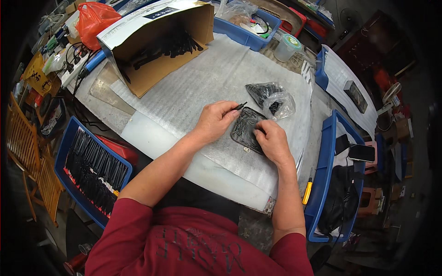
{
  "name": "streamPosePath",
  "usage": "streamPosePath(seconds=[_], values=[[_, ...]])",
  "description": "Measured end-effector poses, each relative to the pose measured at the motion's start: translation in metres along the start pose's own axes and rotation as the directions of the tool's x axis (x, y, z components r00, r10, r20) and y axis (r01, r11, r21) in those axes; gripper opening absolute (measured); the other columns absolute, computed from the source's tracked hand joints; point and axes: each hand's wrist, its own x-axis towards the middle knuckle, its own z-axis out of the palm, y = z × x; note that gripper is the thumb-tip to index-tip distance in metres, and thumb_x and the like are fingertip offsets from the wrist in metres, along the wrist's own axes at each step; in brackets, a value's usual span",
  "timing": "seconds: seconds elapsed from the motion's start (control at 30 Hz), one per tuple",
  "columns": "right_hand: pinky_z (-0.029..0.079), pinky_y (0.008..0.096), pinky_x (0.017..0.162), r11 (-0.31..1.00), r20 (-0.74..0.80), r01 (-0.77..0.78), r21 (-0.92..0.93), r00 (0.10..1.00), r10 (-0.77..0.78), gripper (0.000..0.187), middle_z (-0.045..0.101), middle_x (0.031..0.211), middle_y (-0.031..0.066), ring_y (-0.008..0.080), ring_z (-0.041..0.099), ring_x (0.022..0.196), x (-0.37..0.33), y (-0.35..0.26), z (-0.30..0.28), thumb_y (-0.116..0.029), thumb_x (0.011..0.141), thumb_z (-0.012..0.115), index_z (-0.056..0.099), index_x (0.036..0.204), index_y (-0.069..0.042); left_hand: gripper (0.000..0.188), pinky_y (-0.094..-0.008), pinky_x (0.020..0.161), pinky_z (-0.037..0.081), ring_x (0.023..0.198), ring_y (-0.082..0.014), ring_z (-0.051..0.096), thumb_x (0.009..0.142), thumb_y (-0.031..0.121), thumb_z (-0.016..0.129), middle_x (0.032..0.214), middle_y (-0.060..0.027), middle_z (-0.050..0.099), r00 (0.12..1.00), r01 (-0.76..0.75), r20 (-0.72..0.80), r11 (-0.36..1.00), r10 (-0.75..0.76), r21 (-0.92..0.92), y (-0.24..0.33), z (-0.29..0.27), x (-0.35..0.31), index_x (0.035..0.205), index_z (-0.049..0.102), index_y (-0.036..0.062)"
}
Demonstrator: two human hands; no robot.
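My left hand [215, 120] pinches a slim black rod-shaped part [240, 106] between thumb and fingers, its tip pointing right. Just below that tip lies a shallow dark tray [239, 138] filled with small, thin black pieces [247, 123]. Over the tray's right side, my right hand [272, 140] has its fingers drawn together and reaching down among the pieces. Whether a piece is between those fingertips cannot be made out. Behind the tray, a clear plastic bag [282, 105] holds more black pieces and lies with its mouth toward me.
An open cardboard box [152, 78] of long black parts lies at the back left. Blue bins [327, 161] flank the table, the left bin [124, 158] packed with black rods. A yellow-handled screwdriver [307, 192] rests at the right edge. A lidded plastic tub [286, 48] stands behind.
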Motion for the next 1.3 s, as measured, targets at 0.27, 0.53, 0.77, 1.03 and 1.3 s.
streamPosePath(seconds=[0.27, 0.53, 0.77, 1.03, 1.3], values=[[0.039, 0.039, 0.061, 0.954, 0.124, 0.082, -0.288, 0.991, -0.047, 0.007, 0.054, 0.071, 0.0119, 0.0287, 0.054, 0.07, -0.001, -0.005, 0.009, -0.008, 0.069, 0.056, 0.055, 0.073, -0.002, 0.015, -0.024, 0.055, 0.04, 0.061, -0.0104, 0.05, 0.076, 0.008, 0.057, 0.071, -0.0042, 0.056, 0.999, -0.043, 0.032, 0.999, 0.044, -0.012, 0.003, 0.002, -0.002, 0.089, 0.059, 0.0013], [0.036, 0.0387, 0.062, 0.928, 0.136, 0.128, -0.351, 0.987, -0.085, 0.006, 0.054, 0.071, 0.0116, 0.028, 0.053, 0.07, -0.001, -0.004, 0.013, -0.006, 0.069, 0.054, 0.053, 0.074, -0.003, 0.016, -0.0246, 0.055, 0.04, 0.061, -0.0114, 0.051, 0.076, 0.009, 0.058, 0.071, -0.005, 0.056, 0.999, -0.04, 0.033, 0.999, 0.04, -0.002, 0.002, 0.002, -0.003, 0.089, 0.059, 0.0011], [0.034, 0.0392, 0.062, 0.869, 0.18, 0.167, -0.466, 0.979, -0.092, 0.007, 0.052, 0.07, 0.0134, 0.0292, 0.052, 0.069, 0.0, -0.004, 0.014, 0.001, 0.066, 0.047, 0.049, 0.072, -0.002, 0.017, -0.0252, 0.056, 0.041, 0.062, -0.0127, 0.052, 0.076, 0.009, 0.058, 0.071, -0.0062, 0.056, 0.996, -0.083, 0.022, 0.996, 0.082, 0.024, -0.001, 0.004, -0.003, 0.09, 0.059, 0.0008], [0.036, 0.0419, 0.06, 0.945, 0.136, 0.146, -0.294, 0.985, -0.109, 0.006, 0.051, 0.074, 0.0179, 0.0352, 0.05, 0.07, 0.003, 0.004, 0.006, -0.001, 0.072, 0.049, 0.045, 0.076, 0.0, 0.017, -0.0255, 0.056, 0.041, 0.063, -0.0129, 0.053, 0.076, 0.009, 0.057, 0.072, -0.0064, 0.057, 0.997, -0.064, 0.048, 0.998, 0.062, 0.027, 0.003, 0.001, -0.003, 0.09, 0.059, 0.0006], [0.042, 0.0356, 0.062, 0.997, 0.022, -0.009, 0.075, 1.0, 0.007, 0.008, 0.053, 0.075, 0.0202, 0.0328, 0.053, 0.069, 0.004, 0.002, 0.003, -0.002, 0.075, 0.05, 0.046, 0.08, 0.003, 0.016, -0.0257, 0.056, 0.042, 0.063, -0.0142, 0.054, 0.075, 0.008, 0.057, 0.072, -0.0074, 0.057, 0.994, -0.081, 0.067, 0.997, 0.081, -0.002, 0.002, 0.002, -0.003, 0.088, 0.059, 0.0004]])
